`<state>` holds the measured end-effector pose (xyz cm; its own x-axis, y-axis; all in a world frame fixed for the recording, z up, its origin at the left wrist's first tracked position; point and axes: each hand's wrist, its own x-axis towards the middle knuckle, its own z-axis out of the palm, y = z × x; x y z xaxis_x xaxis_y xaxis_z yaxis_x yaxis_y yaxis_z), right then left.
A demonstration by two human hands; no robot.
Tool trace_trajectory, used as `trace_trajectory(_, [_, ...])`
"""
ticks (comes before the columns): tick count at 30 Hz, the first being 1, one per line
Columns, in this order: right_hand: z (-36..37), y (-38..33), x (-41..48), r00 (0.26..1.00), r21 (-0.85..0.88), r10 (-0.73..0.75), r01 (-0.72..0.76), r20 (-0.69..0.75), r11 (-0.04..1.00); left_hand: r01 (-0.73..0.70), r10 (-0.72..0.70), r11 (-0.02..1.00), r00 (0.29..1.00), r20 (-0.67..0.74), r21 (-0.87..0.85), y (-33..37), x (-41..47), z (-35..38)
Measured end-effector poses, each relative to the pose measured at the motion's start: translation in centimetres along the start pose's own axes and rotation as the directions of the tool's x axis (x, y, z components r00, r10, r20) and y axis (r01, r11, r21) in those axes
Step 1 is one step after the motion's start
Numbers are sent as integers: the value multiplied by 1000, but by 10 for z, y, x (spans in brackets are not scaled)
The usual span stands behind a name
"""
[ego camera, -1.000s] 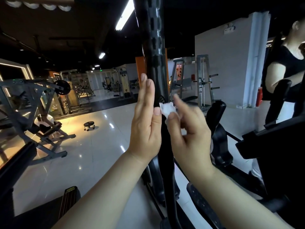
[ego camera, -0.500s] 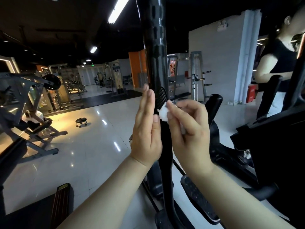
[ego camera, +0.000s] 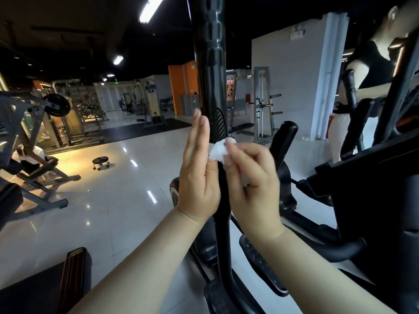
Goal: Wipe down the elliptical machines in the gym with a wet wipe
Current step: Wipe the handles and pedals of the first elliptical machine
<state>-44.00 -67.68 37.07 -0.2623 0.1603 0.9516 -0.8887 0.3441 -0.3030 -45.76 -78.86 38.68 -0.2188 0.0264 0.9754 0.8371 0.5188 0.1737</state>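
The crumpled white wet wipe (ego camera: 218, 151) lies against the black upright handlebar (ego camera: 210, 64) of the elliptical, pinched in the curled fingertips of the right hand (ego camera: 251, 177). The left hand (ego camera: 199, 175) stands vertical on the bar's other side, fingers straight and together, pointing up, thumb by the wipe. Both forearms reach up from below. A wheeled stool (ego camera: 101, 161) stands well apart on the glossy floor (ego camera: 108, 200)
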Motion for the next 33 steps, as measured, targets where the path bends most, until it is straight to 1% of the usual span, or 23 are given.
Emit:
trace_trajectory(2, [-1,7,-21,996,-14,-58,59,74,998,4,-4,1000,1000,8,11,0,-3,0])
trace_trajectory(5, [-8,15,-48,993,-42,-30,35,117,998,14,-15,1000,1000,26,20,0,-11,-1])
trace_trajectory(7, [-8,13,-45,995,-52,6,-1,98,999,21,-21,1000,999,40,10,-2,-16,-3])
trace_trajectory(10, [-3,6,-25,998,-83,-13,18,54,996,38,-36,998,998,52,-48,0,-17,-5])
trace_trajectory(14, [-4,11,-37,995,-75,-34,40,90,996,12,-11,1000,999,45,-8,-1,-20,-5])
trace_trajectory(17, [-10,19,-64,991,-107,-4,18,132,994,16,-18,1000,998,67,24,-4,-27,-5])
trace_trajectory(18, [-12,19,-67,991,-105,25,-11,129,994,23,-25,999,998,66,29,-3,-30,-4])
trace_trajectory(21, [-13,8,-52,991,-86,126,-122,36,989,44,-43,999,997,60,-5,-3,-35,-3])
trace_trajectory(23, [-8,1,-37,995,-78,97,-98,-9,992,43,-40,998,997,65,-38,-3,-36,-3])
trace_trajectory(26, [-4,5,-43,998,-81,30,-25,58,996,27,-25,999,998,59,-32,-3,-37,-4])
trace_trajectory(30, [-13,20,-84,986,-127,26,-6,162,992,37,-36,999,996,81,-7,-4,-45,-5])
trace_trajectory(31, [-15,19,-87,986,-124,44,-24,158,992,40,-40,999,995,88,-2,-5,-49,-5])
trace_trajectory(33, [-15,14,-80,991,-107,96,-86,95,991,56,-54,998,993,100,-11,-7,-56,-5])
